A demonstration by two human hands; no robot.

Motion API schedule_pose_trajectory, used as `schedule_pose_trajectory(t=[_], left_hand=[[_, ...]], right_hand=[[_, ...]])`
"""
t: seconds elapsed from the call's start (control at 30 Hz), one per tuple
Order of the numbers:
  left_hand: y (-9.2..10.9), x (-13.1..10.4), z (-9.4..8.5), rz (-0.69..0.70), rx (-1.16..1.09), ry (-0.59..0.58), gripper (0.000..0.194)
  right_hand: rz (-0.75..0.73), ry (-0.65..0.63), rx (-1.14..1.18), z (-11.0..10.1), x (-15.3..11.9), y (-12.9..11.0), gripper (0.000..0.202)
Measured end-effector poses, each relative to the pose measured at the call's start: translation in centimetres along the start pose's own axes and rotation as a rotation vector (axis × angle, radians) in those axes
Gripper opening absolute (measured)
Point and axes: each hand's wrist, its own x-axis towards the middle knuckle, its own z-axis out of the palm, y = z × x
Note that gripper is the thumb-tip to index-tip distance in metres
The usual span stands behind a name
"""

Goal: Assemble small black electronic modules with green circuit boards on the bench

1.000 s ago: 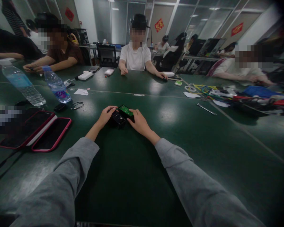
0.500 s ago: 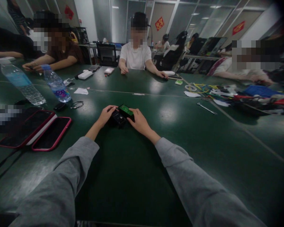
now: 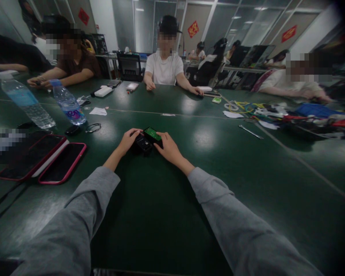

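At the centre of the table [image 3: 166, 214], the left hand [image 3: 128, 140] grasps a black box [image 3: 144, 143] while the right hand [image 3: 170, 149] grips the board [image 3: 152, 133] beside it, board uncovered, pieces seemingly separate.

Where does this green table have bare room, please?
Bare: the green tabletop between the grey-sleeved forearms, and from the right hand across to the silver metal wrench. Crowded: left, clear plastic bottles and red-rimmed dark-screened devices; far right, mixed coloured cables.
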Motion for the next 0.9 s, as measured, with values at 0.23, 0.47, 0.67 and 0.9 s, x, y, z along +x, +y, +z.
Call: schedule_pose_trajectory(t=[0.23,0.47,0.67,0.9], left_hand=[[0.03,-0.12,0.00,-0.001,-0.030,-0.002,0.038],[0.01,-0.07,-0.02,-0.010,-0.021,0.003,0.037],[-0.03,-0.07,-0.06,0.003,0.001,0.014,0.035],[-0.21,0.12,-0.04,-0.009,-0.011,0.022,0.033]], right_hand=[[0.014,-0.010,-0.011,-0.05,0.01,-0.14,0.048],[0.013,-0.006,-0.010,-0.11,0.04,-0.22,0.047],[-0.010,0.005,0.014,-0.41,-0.05,-0.42,0.047],[-0.025,0.038,0.002,-0.55,-0.02,-0.62,0.043]])
